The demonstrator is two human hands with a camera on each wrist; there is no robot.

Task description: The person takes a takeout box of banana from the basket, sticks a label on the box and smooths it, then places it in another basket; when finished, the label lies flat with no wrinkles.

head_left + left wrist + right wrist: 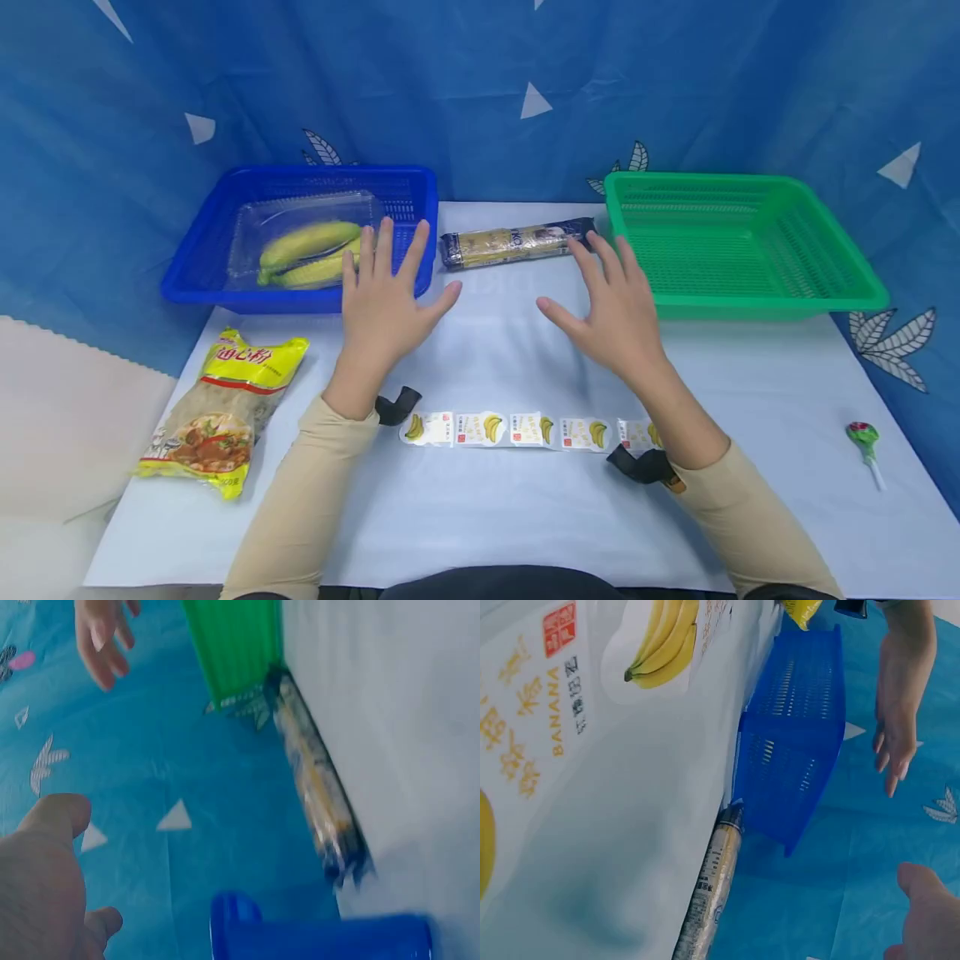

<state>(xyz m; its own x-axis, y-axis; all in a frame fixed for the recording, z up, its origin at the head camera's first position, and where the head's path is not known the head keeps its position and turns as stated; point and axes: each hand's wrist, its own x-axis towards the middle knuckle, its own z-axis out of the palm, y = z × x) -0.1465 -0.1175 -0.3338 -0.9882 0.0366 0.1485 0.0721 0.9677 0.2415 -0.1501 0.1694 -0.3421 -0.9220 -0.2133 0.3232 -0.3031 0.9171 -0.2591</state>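
Observation:
Both hands hover above the white table with fingers spread, and neither holds anything. My left hand [386,304] is near the right end of the blue basket [300,297], its fingertips overlapping the basket in the head view. Inside that basket lies a clear plastic tray [300,212] with yellow-green bananas [307,242]. My right hand [618,312] is by the left side of the green basket [750,300], which holds nothing visible. Between the baskets lies a long noodle packet [517,243] with dark ends; the right fingertips overlap its right end in the head view.
A yellow bag of dried noodles [217,408] lies at the table's left. A strip of banana-print packets [525,430] crosses the front middle. At the far right is a lollipop [864,446]. Blue patterned cloth [480,100] hangs behind the baskets.

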